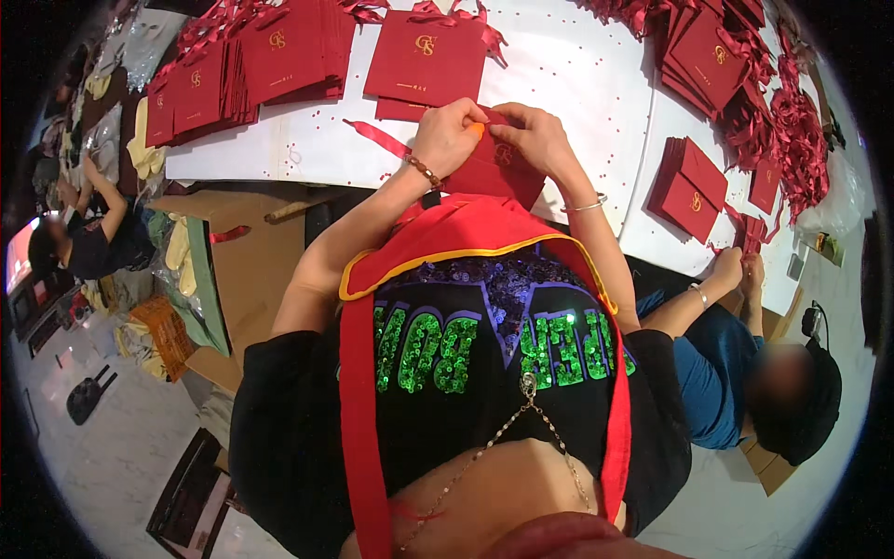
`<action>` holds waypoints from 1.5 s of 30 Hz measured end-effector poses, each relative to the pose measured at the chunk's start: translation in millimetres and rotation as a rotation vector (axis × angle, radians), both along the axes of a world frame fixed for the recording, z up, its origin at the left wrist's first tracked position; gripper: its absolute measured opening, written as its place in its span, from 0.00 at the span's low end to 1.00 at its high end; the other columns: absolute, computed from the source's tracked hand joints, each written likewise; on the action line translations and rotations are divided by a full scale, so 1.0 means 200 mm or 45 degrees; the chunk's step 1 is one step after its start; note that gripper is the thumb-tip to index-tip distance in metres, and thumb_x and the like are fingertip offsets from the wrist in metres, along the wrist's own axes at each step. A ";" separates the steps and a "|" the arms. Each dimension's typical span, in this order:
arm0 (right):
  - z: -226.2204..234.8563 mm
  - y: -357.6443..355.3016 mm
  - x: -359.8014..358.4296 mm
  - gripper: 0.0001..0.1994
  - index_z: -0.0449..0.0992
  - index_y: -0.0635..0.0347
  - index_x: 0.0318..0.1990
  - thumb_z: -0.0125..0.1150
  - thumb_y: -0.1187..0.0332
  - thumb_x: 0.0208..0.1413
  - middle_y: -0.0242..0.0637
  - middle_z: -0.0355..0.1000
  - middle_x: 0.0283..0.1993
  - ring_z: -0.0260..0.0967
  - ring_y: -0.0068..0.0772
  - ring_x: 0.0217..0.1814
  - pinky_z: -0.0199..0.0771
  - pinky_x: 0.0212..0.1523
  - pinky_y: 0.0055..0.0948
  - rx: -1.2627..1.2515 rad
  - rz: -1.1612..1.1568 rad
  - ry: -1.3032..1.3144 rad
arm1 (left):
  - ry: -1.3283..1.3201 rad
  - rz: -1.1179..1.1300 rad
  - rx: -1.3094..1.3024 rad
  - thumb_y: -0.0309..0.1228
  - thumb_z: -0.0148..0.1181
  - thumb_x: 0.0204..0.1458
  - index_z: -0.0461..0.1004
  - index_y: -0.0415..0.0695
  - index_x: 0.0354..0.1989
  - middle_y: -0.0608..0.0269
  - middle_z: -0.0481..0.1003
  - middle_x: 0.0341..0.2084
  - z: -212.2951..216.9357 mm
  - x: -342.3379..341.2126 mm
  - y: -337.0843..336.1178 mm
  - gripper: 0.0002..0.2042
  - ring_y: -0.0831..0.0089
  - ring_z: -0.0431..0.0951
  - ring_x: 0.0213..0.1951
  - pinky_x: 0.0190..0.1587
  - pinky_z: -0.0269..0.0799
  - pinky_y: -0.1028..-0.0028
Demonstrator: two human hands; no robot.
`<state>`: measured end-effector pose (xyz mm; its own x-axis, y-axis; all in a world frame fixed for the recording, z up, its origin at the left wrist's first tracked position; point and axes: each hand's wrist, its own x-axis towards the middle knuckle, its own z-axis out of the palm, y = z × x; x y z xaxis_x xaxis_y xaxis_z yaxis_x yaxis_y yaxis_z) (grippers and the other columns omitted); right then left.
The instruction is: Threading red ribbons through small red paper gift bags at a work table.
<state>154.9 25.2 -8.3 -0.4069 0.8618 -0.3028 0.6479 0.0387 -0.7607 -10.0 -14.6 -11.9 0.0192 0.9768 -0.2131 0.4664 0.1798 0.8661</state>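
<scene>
A dark red paper bag (498, 177) with a gold emblem lies at the table's front edge, close to my chest. My left hand (447, 140) is closed in a pinch at the bag's top edge, and something orange (478, 129) shows at its fingertips. Opposite it, my right hand (538, 140) pinches the same edge, thumb and finger almost meeting the left ones. What exactly sits between the fingertips is hidden. A red ribbon (377, 138) trails out to the left from beside my left hand. Just beyond my hands lies another stack of red bags (426, 58).
Rows of red bags (289, 51) stand at the back left. More bags (691, 189) and heaped ribbons (792, 140) lie right. A co-worker's hands (736, 277) handle ribbon at the right edge. An open cardboard box (261, 270) stands left below the white table (559, 84).
</scene>
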 end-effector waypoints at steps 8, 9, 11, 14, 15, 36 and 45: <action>-0.03 -0.02 0.01 0.12 0.76 0.48 0.39 0.60 0.60 0.45 0.39 0.74 0.29 0.72 0.40 0.32 0.70 0.36 0.33 -0.083 -0.055 0.082 | 0.080 0.060 0.118 0.23 0.52 0.40 0.68 0.40 0.37 0.53 0.72 0.17 0.03 0.06 -0.01 0.13 0.55 0.74 0.24 0.29 0.68 0.61; -0.03 -0.03 0.00 0.12 0.77 0.48 0.39 0.60 0.60 0.45 0.39 0.74 0.29 0.72 0.40 0.31 0.70 0.36 0.33 0.052 -0.024 0.064 | 0.072 0.062 0.097 0.23 0.51 0.40 0.69 0.40 0.37 0.52 0.72 0.17 0.03 0.06 -0.01 0.13 0.54 0.74 0.25 0.30 0.68 0.60; -0.03 -0.03 0.00 0.12 0.77 0.48 0.39 0.60 0.61 0.45 0.39 0.74 0.29 0.72 0.40 0.31 0.70 0.35 0.32 0.189 0.013 0.047 | 0.128 0.043 0.174 0.23 0.52 0.40 0.69 0.41 0.38 0.55 0.71 0.17 0.01 0.06 -0.02 0.13 0.59 0.73 0.23 0.27 0.67 0.65; -0.02 -0.02 0.00 0.12 0.77 0.48 0.39 0.60 0.62 0.45 0.39 0.74 0.30 0.72 0.39 0.32 0.70 0.36 0.32 0.218 0.031 0.089 | 0.190 0.014 0.284 0.22 0.53 0.40 0.69 0.43 0.39 0.58 0.70 0.16 0.00 0.06 -0.02 0.14 0.63 0.72 0.20 0.24 0.66 0.69; -0.01 -0.02 0.01 0.12 0.77 0.48 0.39 0.60 0.62 0.45 0.39 0.74 0.30 0.72 0.39 0.32 0.70 0.36 0.32 0.185 0.034 0.086 | 0.198 0.007 0.321 0.21 0.53 0.40 0.68 0.43 0.39 0.58 0.69 0.15 0.00 0.06 -0.02 0.14 0.62 0.72 0.20 0.24 0.66 0.69; 0.02 -0.11 0.00 0.11 0.72 0.52 0.37 0.61 0.63 0.44 0.33 0.73 0.26 0.70 0.34 0.29 0.57 0.42 0.35 0.445 0.042 -0.048 | 0.613 -0.400 0.295 0.31 0.59 0.44 0.74 0.47 0.37 0.62 0.73 0.25 0.14 -0.07 0.06 0.11 0.66 0.73 0.27 0.31 0.68 0.69; 0.09 -0.17 -0.02 0.08 0.73 0.50 0.35 0.60 0.64 0.46 0.31 0.73 0.26 0.68 0.32 0.31 0.54 0.43 0.36 0.612 0.105 -0.032 | 0.168 -1.043 -0.156 0.32 0.56 0.44 0.76 0.43 0.30 0.62 0.72 0.36 0.17 -0.19 0.40 0.07 0.67 0.71 0.38 0.43 0.65 0.67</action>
<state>150.2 -9.7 8.8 -0.4776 0.8715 0.1112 0.6458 0.4341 -0.6281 -47.8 65.0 22.8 0.6803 0.6344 -0.3669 0.5865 -0.1711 0.7917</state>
